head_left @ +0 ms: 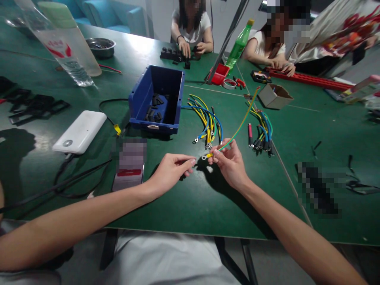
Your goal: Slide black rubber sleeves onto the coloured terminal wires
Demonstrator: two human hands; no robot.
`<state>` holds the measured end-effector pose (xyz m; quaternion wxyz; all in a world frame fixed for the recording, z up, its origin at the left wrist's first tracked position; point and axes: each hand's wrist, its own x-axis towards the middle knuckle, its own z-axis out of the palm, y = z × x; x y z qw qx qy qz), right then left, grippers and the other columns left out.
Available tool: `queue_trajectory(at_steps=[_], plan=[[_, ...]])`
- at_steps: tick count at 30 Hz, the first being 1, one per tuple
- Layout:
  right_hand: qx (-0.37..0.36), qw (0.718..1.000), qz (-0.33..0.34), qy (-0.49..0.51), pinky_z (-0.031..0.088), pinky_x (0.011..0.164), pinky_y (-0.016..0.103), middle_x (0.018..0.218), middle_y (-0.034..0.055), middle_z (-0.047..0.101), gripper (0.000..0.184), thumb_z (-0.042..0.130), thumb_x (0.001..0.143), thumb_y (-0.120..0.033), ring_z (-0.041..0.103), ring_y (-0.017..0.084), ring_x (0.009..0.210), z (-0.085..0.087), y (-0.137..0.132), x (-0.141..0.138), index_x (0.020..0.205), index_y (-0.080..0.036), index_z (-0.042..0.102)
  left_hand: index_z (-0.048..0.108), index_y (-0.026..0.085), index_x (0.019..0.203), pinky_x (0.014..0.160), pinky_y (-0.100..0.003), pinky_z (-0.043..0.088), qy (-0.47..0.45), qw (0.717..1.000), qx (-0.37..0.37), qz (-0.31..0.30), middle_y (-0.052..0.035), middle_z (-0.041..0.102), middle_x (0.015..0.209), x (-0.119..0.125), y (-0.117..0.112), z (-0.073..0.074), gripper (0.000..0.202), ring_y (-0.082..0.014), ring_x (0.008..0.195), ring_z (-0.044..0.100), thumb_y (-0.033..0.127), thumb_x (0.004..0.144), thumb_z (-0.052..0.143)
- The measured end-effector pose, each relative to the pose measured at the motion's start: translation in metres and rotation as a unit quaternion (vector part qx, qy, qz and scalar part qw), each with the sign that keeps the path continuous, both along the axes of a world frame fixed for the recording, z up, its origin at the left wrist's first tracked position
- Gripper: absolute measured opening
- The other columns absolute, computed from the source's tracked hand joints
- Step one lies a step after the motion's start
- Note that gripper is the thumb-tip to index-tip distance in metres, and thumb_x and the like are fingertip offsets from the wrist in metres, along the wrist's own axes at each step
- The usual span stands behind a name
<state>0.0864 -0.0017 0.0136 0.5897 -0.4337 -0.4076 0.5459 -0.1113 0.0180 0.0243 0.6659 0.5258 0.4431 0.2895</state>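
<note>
Thumb and fingertips of your right hand [230, 162] are pinched on a thin green-and-yellow wire [240, 127], right behind the yellow sleeve [209, 155] of its silvery ring terminal [204, 157]. Your left hand [170, 168] has thumb and fingers nearly together, just beside the ring but apart from it; can't tell if anything tiny's tucked in there. Both forearms angle inward over the dark green tabletop [184, 209], with the wire's tail curving up and away from you. Closest clutter is a loose bunch of yellow, blue and green wires [203, 118], whose near ends your right fingers partly cover. Deep-blue plastic bin [169, 129] sits left of that.
</note>
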Motion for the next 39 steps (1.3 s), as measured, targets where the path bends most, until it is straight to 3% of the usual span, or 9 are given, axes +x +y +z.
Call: queue_trajectory(at_steps=[10,20,32,39], plan=[[0.001,1.000,0.002,0.003,0.047,0.053,0.017,0.080,-0.0062,0.062,0.035,0.075,0.077,-0.020,0.057,0.006,0.058,-0.009,-0.001,-0.004,0.091,-0.026,0.044,0.074,0.011,0.101,0.064,-0.022,0.045,-0.030,0.998,0.045,0.035,-0.0073,0.074,0.090,0.002,-0.003,-0.010,0.034,-0.0122,0.070,0.061,0.027,0.071,0.076],[0.005,1.000,-0.018,0.008,0.051,0.055,0.021,0.080,-0.0055,0.062,0.037,0.076,0.076,-0.024,0.060,0.008,0.059,-0.006,-0.004,-0.003,0.087,-0.025,0.041,0.075,0.012,0.094,0.059,-0.021,0.044,-0.023,0.997,0.026,0.062,-0.0046,0.073,0.077,0.005,-0.004,-0.009,0.024,-0.0108,0.063,0.059,0.023,0.072,0.073],[0.003,1.000,-0.006,0.017,0.052,0.055,0.021,0.082,-0.0061,0.063,0.035,0.072,0.080,-0.025,0.064,0.009,0.058,0.005,-0.016,-0.004,0.088,-0.025,0.038,0.075,0.014,0.094,0.074,-0.023,0.052,-0.019,0.998,0.045,0.047,-0.0042,0.075,0.086,0.005,-0.010,-0.008,0.022,-0.0141,0.078,0.067,0.028,0.077,0.073],[-0.011,0.999,0.003,0.031,0.052,0.052,0.021,0.082,-0.0056,0.061,0.033,0.070,0.082,-0.028,0.063,0.009,0.057,0.008,-0.018,-0.006,0.088,-0.025,0.038,0.075,0.015,0.099,0.075,-0.025,0.052,-0.004,0.997,0.068,0.039,-0.0052,0.075,0.091,0.004,-0.012,-0.011,0.026,-0.0157,0.080,0.067,0.031,0.078,0.072]])
